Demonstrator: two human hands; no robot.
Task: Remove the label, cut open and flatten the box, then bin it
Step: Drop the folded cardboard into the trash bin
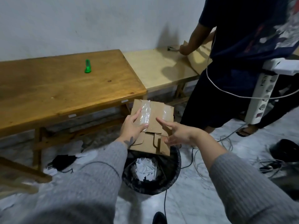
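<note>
- My left hand [131, 125] holds the flattened box [152, 126] by its left edge, thumb across the shiny tape; my right hand [176, 134] is released, fingers spread, touching the right side but gripping nothing
- The box hangs straight above the bin [174, 168], which sits at 6 o'clock from it; its long axis runs 12 to 6, lower end nearest the rim; both hands are level, the left carrying it, so I judge a straight drop is what remains
- The green cutter [87, 66] lies on the tabletop [48, 88] at 10 o'clock, well apart
- Pale floor with loose cables; another person stands at 2 o'clock
</note>
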